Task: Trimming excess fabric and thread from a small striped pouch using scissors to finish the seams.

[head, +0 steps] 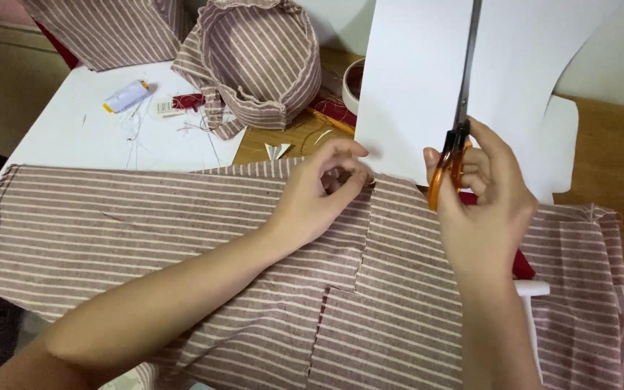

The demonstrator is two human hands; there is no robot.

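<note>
The white pattern sheet (413, 87) lies across the far middle of the work surface, its near edge overlapping the striped maroon fabric (146, 224) spread over the near half of the scene. The scissors (456, 137), with orange handles, run up the sheet; the blades are drawn nearly together along the cut line.

The right hand (485, 195) is closed around the orange handles, fingers through the loops. The left hand (323, 188) pinches the near edge of the sheet between thumb and fingertips, just left of the cut line and touching the fabric.

Probable faults from this state:

- Drift of the cut. The sheet is held at one point only; if it pivots under the blades, the line would likely wander
- Fabric caught in the cut. The striped cloth sits directly beneath the near edge of the sheet, so a low lower blade could nick it
- Finger contact. The left fingertips lie near the blade path; a slip toward the right would bring them closer

Further out, a sewn striped fabric basket (261, 65) stands at the far middle, a white thread spool (126, 96) with loose threads on the white table (74, 137) far left, and the wooden tabletop (615, 152) shows at right
</note>
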